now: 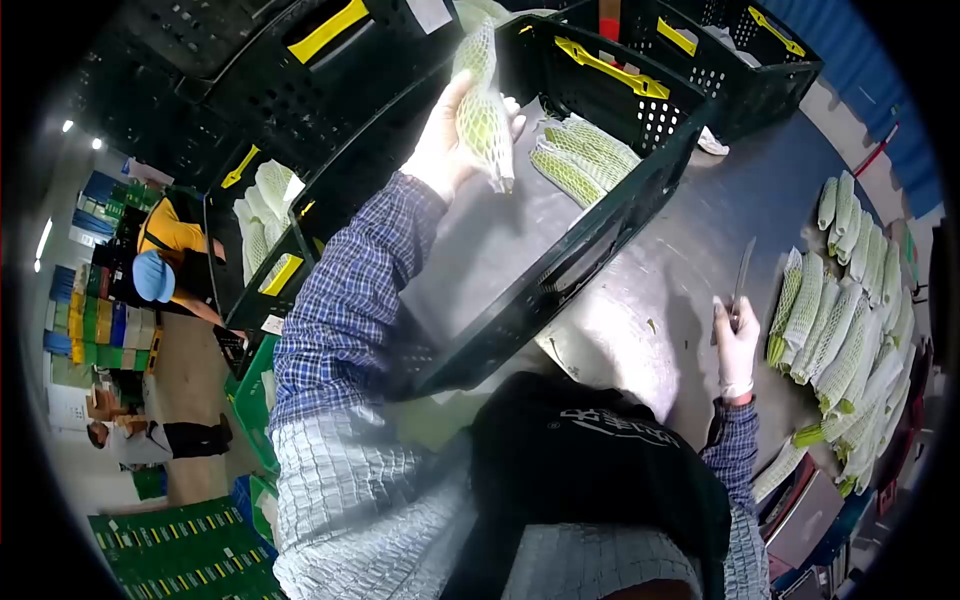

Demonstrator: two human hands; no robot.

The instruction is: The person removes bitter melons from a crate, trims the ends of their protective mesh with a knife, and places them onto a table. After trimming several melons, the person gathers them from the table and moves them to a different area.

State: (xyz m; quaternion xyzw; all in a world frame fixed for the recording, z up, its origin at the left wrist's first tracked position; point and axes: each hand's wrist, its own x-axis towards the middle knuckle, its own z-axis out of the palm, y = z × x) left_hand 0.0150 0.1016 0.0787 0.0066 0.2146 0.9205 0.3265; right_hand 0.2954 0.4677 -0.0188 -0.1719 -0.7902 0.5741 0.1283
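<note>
My left hand (447, 140), in a pale glove, is closed around a long green gourd (484, 110) in a white foam net, held above a black plastic crate (615, 235). Inside that crate, several netted gourds (582, 158) lie side by side at the far end. Over the metal table to the right, my right hand (736, 345), also gloved, grips a small knife (744, 270) with its thin blade pointing up and away. Just right of it, a large pile of netted gourds (845, 330) covers the table's side.
More black crates with yellow handles (330, 30) stand to the left and at the back. One crate on the left holds netted gourds (268, 215). The metal table (690, 225) runs beneath. Two people (165, 250) are at the far left, near green crates (190, 550).
</note>
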